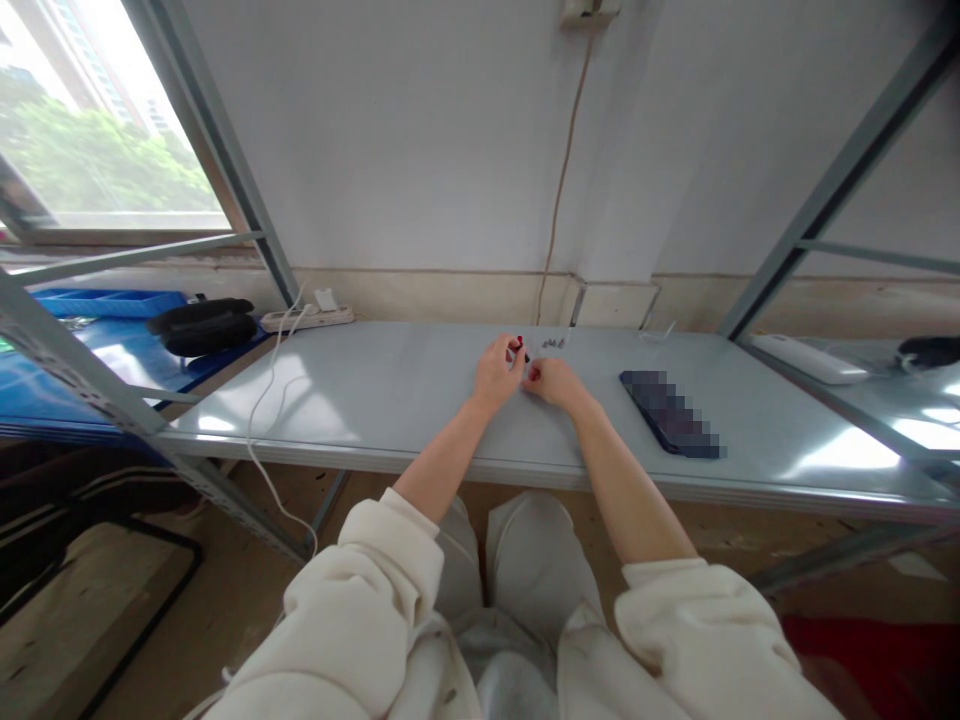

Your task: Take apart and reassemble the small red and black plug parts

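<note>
Over the far middle of the grey tabletop (pixel 397 400), my left hand (pixel 495 374) is closed, pinching a small black and red piece (pixel 520 345) between thumb and fingers. It is too small for me to tell its kind. Just to the right and slightly nearer, my right hand (pixel 553 382) has its fingers curled together, close to the left fingertips. Whatever those fingers hold, if anything, is hidden. Beyond the right hand lie several small grey bits (pixel 553 343), close together.
A dark phone-like slab (pixel 667 413), partly pixelated, lies right of my hands. A power strip (pixel 307 318) with a white cable (pixel 259 420) is at the back left. Grey metal posts (pixel 832 170) frame both sides. Left stands a blue table (pixel 112 360) with a black case (pixel 202 327).
</note>
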Tool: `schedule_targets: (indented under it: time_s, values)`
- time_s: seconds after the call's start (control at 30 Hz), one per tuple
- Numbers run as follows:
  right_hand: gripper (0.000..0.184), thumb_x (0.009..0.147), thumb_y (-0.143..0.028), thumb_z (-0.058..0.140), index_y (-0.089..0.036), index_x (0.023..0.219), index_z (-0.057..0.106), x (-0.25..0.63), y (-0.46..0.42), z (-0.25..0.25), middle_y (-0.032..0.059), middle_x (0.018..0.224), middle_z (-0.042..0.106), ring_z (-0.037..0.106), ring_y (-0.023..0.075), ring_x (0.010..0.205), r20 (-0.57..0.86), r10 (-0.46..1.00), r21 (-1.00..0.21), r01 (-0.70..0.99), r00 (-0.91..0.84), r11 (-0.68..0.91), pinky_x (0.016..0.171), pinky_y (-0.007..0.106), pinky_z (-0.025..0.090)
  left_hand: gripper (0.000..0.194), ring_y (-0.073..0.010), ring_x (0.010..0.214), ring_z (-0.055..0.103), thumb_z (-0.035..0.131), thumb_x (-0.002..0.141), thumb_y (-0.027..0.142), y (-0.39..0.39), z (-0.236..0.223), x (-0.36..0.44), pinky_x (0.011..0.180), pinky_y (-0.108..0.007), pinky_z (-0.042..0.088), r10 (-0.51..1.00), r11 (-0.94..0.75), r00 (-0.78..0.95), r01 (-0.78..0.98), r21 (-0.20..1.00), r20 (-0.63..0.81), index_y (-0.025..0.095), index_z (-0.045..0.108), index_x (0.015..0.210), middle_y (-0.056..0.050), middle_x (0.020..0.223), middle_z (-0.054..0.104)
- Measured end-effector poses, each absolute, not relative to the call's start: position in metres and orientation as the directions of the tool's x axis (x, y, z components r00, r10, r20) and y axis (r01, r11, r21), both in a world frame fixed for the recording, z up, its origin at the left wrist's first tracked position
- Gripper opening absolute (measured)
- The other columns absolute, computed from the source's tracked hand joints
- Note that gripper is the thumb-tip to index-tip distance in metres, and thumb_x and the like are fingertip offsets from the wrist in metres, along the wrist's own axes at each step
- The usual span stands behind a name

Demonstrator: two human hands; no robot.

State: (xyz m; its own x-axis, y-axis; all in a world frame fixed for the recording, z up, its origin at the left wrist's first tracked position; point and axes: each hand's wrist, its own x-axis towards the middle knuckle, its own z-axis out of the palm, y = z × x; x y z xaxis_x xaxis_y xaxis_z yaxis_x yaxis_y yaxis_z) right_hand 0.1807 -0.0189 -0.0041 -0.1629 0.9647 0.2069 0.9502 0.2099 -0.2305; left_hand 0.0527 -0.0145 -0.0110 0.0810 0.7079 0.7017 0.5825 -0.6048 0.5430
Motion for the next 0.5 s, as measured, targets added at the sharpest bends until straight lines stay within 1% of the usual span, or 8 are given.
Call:
schedule_targets:
  time_s: [0.1, 0.23, 0.5]
  values:
    - [0.014, 0.069, -0.024, 0.055, -0.014, 0.073, 0.063, 0.1806, -0.0197, -0.0035, 0.0087, 0.072, 0.065, 0.058, 0.0161, 0.069, 0.207, 0.964, -0.228, 0.95, -0.167, 0.214, 0.058, 0.022, 0.035, 0.007, -0.0088, 0.065, 0.05, 0.046, 0.081, 0.025, -0.0113, -0.014, 0.0526, 0.069, -0.023, 0.041, 0.63, -0.669, 0.069, 0.555, 0.495, 0.774, 0.019, 0.047, 0.085, -0.001, 0.079, 0.057]
    - [0.012, 0.068, -0.023, 0.055, -0.014, 0.072, 0.062, 0.1813, -0.0205, -0.0039, 0.0083, 0.071, 0.064, 0.057, 0.0164, 0.067, 0.215, 0.963, -0.232, 0.949, -0.164, 0.214, 0.056, 0.023, 0.034, 0.004, -0.0091, 0.064, 0.048, 0.046, 0.08, 0.022, -0.0104, -0.015, 0.0517, 0.068, -0.023, 0.041, 0.565, -0.704, 0.091, 0.57, 0.423, 0.82, 0.019, 0.047, 0.082, 0.0, 0.077, 0.056]
    - [0.01, 0.066, -0.02, 0.055, -0.014, 0.071, 0.061, 0.1831, -0.0173, -0.0077, 0.0082, 0.071, 0.064, 0.057, 0.0166, 0.067, 0.235, 0.958, -0.241, 0.945, -0.164, 0.221, 0.057, 0.023, 0.035, 0.004, -0.0112, 0.071, 0.052, 0.047, 0.08, 0.019, -0.012, -0.0145, 0.0491, 0.072, -0.024, 0.041, 0.537, -0.711, 0.138, 0.605, 0.358, 0.832, 0.02, 0.049, 0.083, -0.002, 0.08, 0.059]
